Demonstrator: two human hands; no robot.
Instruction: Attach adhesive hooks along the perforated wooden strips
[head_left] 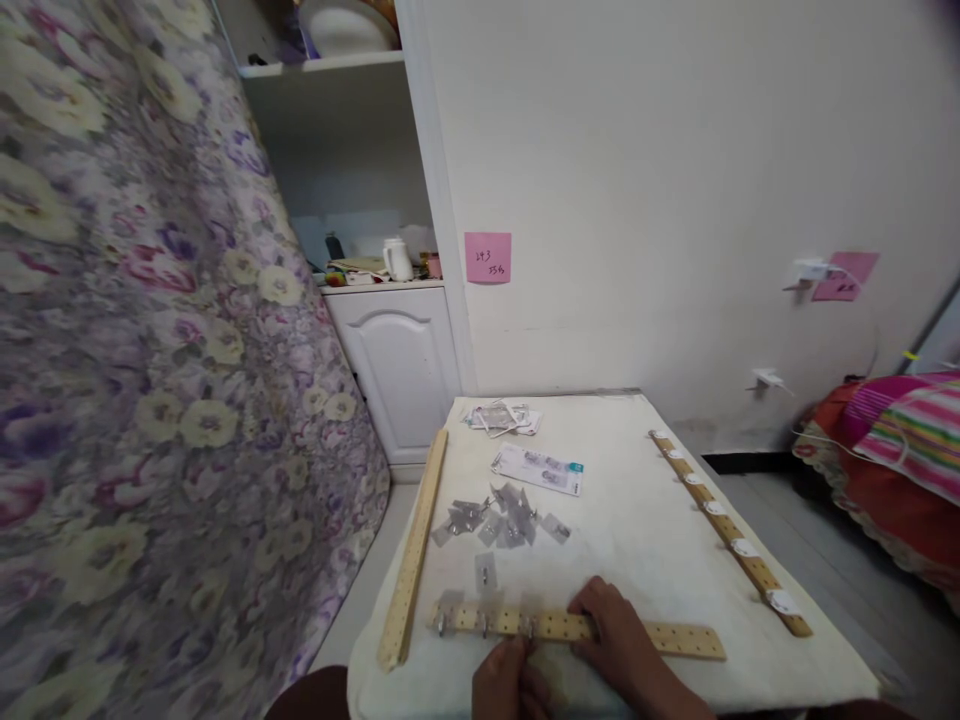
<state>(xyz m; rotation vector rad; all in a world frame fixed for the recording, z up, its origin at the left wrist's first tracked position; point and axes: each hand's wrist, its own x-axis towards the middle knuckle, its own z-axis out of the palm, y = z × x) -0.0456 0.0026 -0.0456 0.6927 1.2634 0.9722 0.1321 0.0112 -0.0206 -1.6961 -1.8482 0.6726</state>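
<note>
A light wooden strip [690, 641] with rows of small holes lies crosswise near the table's front edge. Three clear-backed metal hooks, among them one hook [441, 624] at the strip's left end, are set along its left half. My left hand [501, 680] is closed, its fingertips pinching the lower end of the third hook [530, 626]. Just to the right, my right hand [616, 635] grips the strip by its edges. A single adhesive hook [485, 572] on a clear square lies just beyond the strip. Behind it is a pile of similar clear hooks [514, 515].
Another bare wooden strip [414, 550] lies along the table's left side. On the right edge is a strip [739, 540] bearing several white round pieces. A printed hook package [538, 468] and a stack of packaging [502, 417] lie toward the wall. A flowered curtain [172, 350] hangs left.
</note>
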